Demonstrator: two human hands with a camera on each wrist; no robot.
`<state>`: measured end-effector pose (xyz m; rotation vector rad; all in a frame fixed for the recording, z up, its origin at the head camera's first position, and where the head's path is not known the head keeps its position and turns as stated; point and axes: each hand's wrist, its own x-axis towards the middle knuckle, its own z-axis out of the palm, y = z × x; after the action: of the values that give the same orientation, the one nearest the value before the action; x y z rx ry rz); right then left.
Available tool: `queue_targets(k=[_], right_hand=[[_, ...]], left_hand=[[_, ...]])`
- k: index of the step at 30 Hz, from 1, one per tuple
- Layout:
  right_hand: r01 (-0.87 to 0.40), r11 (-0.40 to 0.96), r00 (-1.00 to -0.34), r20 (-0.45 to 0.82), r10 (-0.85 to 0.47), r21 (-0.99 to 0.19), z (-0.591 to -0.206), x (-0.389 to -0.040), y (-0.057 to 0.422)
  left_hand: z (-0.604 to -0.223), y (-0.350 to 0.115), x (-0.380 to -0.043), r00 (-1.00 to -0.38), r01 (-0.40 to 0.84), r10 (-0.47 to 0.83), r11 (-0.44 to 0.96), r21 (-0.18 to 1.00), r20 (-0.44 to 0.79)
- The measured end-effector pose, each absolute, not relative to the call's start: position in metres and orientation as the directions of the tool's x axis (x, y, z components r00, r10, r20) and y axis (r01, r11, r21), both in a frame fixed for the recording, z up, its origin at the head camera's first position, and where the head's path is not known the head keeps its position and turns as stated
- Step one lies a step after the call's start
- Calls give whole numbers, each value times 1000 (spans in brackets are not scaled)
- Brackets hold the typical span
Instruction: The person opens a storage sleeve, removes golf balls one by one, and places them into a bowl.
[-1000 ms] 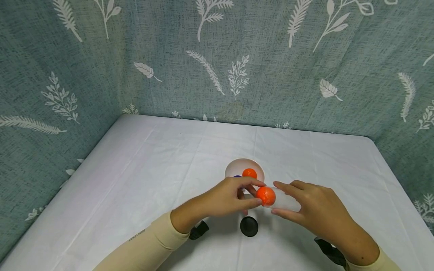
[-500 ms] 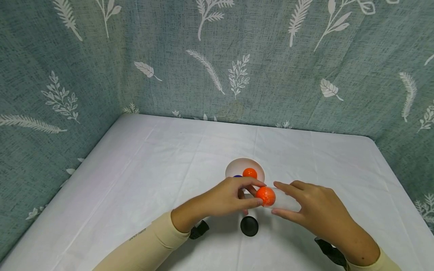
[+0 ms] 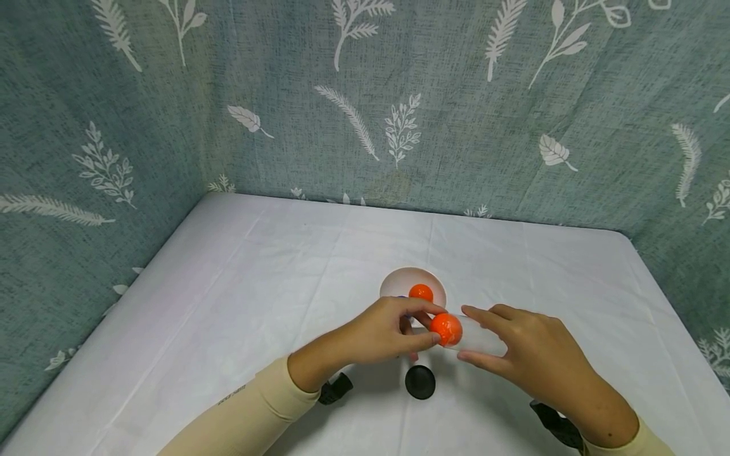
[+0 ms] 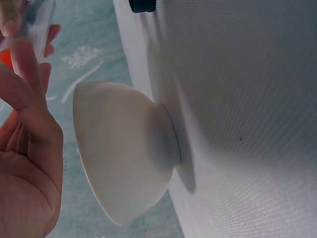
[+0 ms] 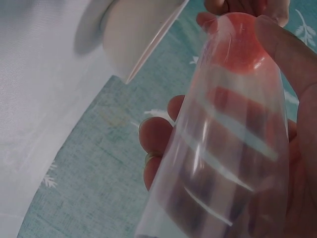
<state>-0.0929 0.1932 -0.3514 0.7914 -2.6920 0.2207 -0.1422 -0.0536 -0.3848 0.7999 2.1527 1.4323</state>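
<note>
My right hand (image 3: 536, 345) holds a clear plastic tube (image 3: 481, 335) lengthwise, thumb and fingers curled round its sides. An orange ball (image 3: 446, 329) sits in the tube's left end; in the right wrist view it shows through the clear wall. At that same end my left hand (image 3: 382, 332) pinches the ball, thumb on the near side and forefinger on the far side. Behind the left fingers stands a white bowl (image 4: 119, 148) with another orange ball (image 3: 421, 292) in it. A blue thing (image 3: 402, 296) in the bowl is mostly hidden by the left hand.
A round black disc (image 3: 420, 382), like a cap, lies on the white-covered table (image 3: 274, 272) just below the hands. Leaf-patterned green cloth (image 3: 365, 114) walls in the table at the back and sides. Dark straps (image 3: 335, 387) are on both wrists.
</note>
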Motion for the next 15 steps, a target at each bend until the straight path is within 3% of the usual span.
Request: queue_targets(k=[9,15], right_hand=[[-538,840,-800,358,-481,-75,-352,-94,193],[-555,827,-784,391,-482,-94,-354,-96,194]], left_hand=[[-382,-55,-142,-763,234,646,306,923,-21],[-380,-56,-142,-788,327,614,348,879,50]])
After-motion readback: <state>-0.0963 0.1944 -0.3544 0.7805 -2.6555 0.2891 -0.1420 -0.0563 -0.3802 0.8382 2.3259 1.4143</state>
